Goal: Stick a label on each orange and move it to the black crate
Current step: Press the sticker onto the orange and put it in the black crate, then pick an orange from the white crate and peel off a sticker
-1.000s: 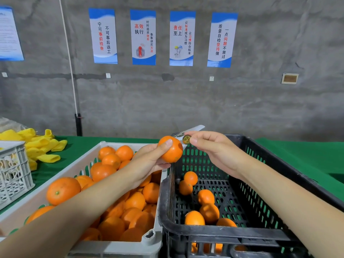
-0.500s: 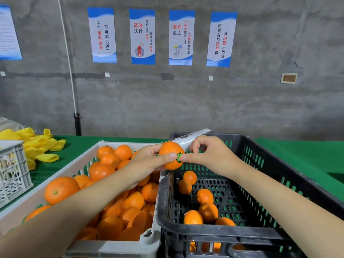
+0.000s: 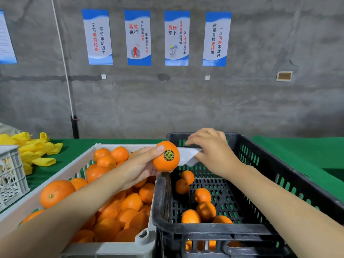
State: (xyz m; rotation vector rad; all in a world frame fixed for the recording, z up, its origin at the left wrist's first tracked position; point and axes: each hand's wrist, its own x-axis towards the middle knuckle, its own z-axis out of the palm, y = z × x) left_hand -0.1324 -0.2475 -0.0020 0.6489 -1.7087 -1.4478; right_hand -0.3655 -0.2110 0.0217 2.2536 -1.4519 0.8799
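Right grip [image 3: 214,151] has drawn back from orange [image 3: 160,163]; label [image 3: 168,155] now stuck on. Left grip [image 3: 141,164] curled round orange above black crate [image 3: 214,229] left wall; right pinches backing strip [image 3: 186,155]. We judge risks: unpressed label edge lifting; high release bruising orange.

Label [image 3: 168,155] now stuck on orange [image 3: 163,165]; right hand [image 3: 213,151] pulled sheet [image 3: 186,157] away.

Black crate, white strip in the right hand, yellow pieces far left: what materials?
Black crate: moulded plastic by the look, matt, scuffed rim, slotted walls. White strip: probably label backing paper, thin, bending where the right hand pinches it. Yellow pieces: likely foam netting, soft ribbed surface; too far to be sure.
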